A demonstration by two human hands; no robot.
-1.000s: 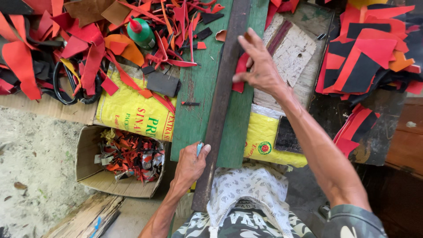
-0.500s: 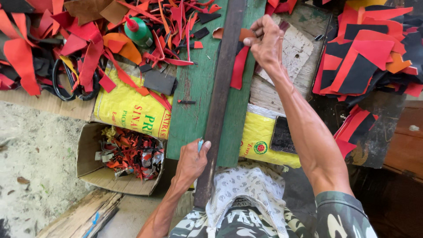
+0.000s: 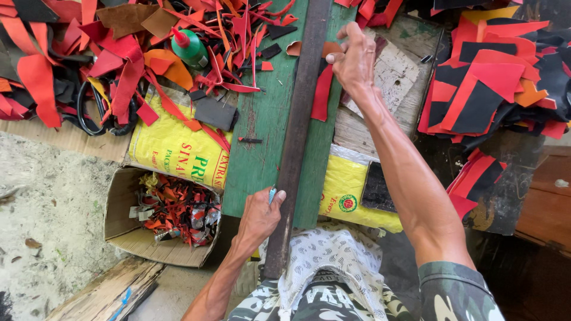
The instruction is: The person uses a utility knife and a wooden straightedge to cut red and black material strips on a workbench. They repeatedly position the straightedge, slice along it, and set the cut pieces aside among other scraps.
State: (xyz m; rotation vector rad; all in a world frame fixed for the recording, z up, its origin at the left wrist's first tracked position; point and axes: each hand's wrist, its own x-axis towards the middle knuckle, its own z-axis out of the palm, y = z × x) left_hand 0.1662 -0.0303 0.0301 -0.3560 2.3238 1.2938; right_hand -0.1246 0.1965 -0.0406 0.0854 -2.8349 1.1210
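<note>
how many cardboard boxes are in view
1: a cardboard box of red and black scraps sits on the ground left of the left hand. Others may be hidden under the scrap piles.

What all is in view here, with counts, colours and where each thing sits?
board: one, green, centre, running away from the person
bar: one, dark, long, lying along the board
strip: one, red, on the board beside the bar
scraps: many, red, orange and black, heaped left and right
bottle: one, green, red cap, upper left
sacks: two, yellow, under the board
box: one, brown cardboard, lower left, holding scraps
left hand: near end of bar, pinching a small blade
right hand: far end, on bar and strip
</note>
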